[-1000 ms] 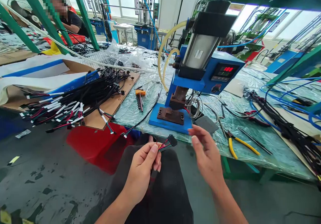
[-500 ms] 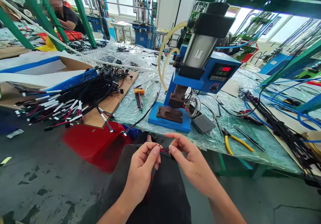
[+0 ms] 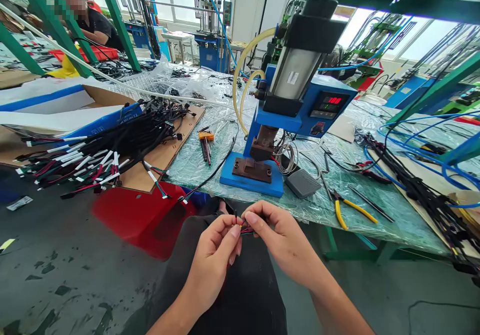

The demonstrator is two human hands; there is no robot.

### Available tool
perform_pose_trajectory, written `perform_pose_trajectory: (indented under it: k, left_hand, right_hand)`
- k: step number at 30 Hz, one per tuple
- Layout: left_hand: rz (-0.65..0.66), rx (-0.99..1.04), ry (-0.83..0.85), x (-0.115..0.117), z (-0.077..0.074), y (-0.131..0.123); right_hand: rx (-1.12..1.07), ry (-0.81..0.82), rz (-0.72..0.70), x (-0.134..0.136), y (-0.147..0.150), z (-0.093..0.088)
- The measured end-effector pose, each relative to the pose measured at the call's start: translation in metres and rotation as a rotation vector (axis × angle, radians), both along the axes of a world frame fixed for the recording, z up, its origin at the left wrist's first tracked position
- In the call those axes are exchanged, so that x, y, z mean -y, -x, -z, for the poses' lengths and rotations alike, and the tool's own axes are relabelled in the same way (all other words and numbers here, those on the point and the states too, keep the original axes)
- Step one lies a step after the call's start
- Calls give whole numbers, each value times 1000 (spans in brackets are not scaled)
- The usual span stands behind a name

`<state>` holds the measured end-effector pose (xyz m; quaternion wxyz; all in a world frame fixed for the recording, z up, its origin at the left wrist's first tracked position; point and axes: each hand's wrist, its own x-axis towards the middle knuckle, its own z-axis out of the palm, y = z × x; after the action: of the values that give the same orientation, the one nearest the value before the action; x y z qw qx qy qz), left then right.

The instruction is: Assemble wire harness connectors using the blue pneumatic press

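Wire harness (image 3: 244, 230) pinched over the lap

Left hand (image 3: 212, 255) and right hand (image 3: 283, 240) are close together, and both pinch its thin red and black wires. I cannot tell if this one is done. One heap of harnesses (image 3: 108, 147) lies on brown cardboard (image 3: 161, 167). Past that stand one grey foot pedal (image 3: 303, 183), one yellow pliers (image 3: 350, 211) and one blue press (image 3: 296, 75).

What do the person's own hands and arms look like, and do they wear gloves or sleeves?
The left hand and right hand are bare, with no gloves. The left forearm and right forearm show no sleeve, watch or bracelet in view. The fingernails look short.
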<state>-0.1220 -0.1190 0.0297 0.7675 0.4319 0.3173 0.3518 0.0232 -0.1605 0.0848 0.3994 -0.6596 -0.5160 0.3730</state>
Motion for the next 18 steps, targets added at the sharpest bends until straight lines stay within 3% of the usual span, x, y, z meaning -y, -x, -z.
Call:
perform_pose_trajectory:
  k: [10, 18]
  left_hand:
    - [42, -71, -140, -5, -11, 1]
    - [73, -139, -200, -13, -11, -1]
  right_hand:
    - [7, 2, 22, -1, 1, -2]
    - [8, 9, 56, 0, 0, -1]
